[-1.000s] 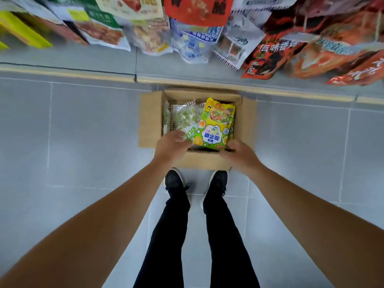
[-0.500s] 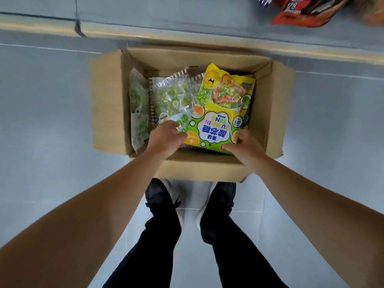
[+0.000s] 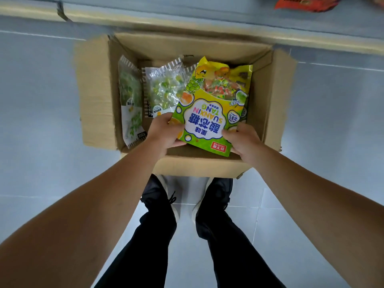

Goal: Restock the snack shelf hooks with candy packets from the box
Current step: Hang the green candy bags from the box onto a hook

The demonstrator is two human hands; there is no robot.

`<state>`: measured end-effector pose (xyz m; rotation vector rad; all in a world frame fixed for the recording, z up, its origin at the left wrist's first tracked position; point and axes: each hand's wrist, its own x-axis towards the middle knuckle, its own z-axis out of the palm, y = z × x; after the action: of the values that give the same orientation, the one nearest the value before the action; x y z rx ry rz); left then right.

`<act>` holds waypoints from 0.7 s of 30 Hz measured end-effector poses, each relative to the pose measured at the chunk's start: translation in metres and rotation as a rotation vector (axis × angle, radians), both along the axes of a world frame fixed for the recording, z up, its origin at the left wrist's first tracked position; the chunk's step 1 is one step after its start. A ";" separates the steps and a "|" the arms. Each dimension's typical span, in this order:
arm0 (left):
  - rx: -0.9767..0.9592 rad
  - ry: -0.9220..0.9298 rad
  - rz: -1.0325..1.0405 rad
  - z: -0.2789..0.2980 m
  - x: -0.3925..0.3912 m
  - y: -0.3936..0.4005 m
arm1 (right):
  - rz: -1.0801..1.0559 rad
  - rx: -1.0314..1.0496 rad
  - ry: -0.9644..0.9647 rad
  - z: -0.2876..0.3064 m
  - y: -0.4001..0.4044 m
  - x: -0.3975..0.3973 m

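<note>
Cardboard box (image 3: 97,92): sat open on the floor, near her feet
Packet: yellow-green candy packet (image 3: 214,104) lay tilted atop 2 clear ones, print upside down, long axis running away from her
Hands: left hand (image 3: 164,132) and right hand (image 3: 242,140) each pinched a near corner
Feel: probably light, crinkly, slippery, so corner grips looked smart

A pale grey tiled floor (image 3: 41,121) is seen throughout. Two black shoes (image 3: 158,196) with white soles are planted on it side by side, black trousers (image 3: 145,246) rising from them. A yellowish strip (image 3: 207,23) is run along the shelf base (image 3: 187,7) at the top.
</note>
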<state>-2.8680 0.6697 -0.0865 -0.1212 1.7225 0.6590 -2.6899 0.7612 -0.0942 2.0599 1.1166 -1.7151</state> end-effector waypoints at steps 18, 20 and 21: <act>0.285 0.714 -1.145 0.435 -0.092 0.022 | 0.651 0.553 0.144 0.418 0.012 -0.070; 0.326 0.801 -1.243 0.484 -0.099 0.017 | 0.727 0.604 0.163 0.461 0.007 -0.084; 0.348 0.857 -1.284 0.510 -0.101 0.015 | 0.764 0.630 0.175 0.482 0.004 -0.090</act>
<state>-2.9687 0.6842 0.4239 1.5751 1.9565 -0.0288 -2.7798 0.7654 0.3879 1.3926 2.3394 -1.2443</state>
